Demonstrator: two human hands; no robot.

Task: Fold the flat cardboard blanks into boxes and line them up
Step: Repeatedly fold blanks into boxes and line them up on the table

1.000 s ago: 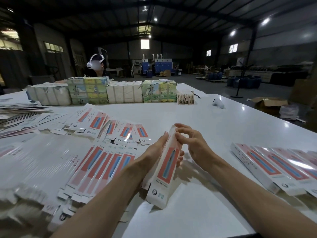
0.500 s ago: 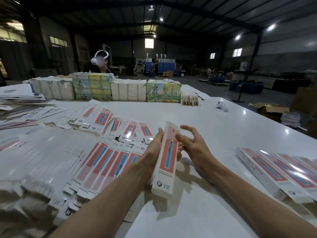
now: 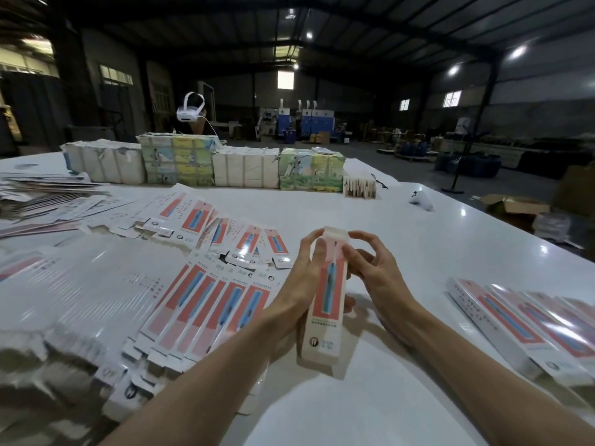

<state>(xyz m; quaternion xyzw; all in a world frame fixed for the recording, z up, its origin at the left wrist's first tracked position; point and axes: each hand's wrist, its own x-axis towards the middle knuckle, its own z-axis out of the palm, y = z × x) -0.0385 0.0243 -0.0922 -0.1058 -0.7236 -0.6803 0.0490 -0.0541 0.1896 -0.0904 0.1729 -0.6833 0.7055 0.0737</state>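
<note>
Box [image 3: 325, 304] is up off the table [image 3: 402, 226], near the middle, held nearly upright between both our hands with its far end topmost. In the head view, our left hand [image 3: 301, 281] is wrapped round its left side, thumb laid on the printed front. Our right hand [image 3: 378, 273] pinches the top end, thumb on the front and forefinger at the flap [image 3: 336, 235], which stands half raised and is not tucked in. To the left, blanks [image 3: 199, 304] lie fanned flat, near and far. At the right, finished boxes [image 3: 531, 326] lie side by side in a row, well apart from our hands.

We judge the step in hand to be closing that flap. If the right fingers push it down off-line, its tongue may ride outside the wall and crease instead of sliding in. Too tight a left grip could flatten the tube and narrow the opening. We cannot tell whether the near end is closed. If it is not, it may spring open when we lay the box in the row.
</note>
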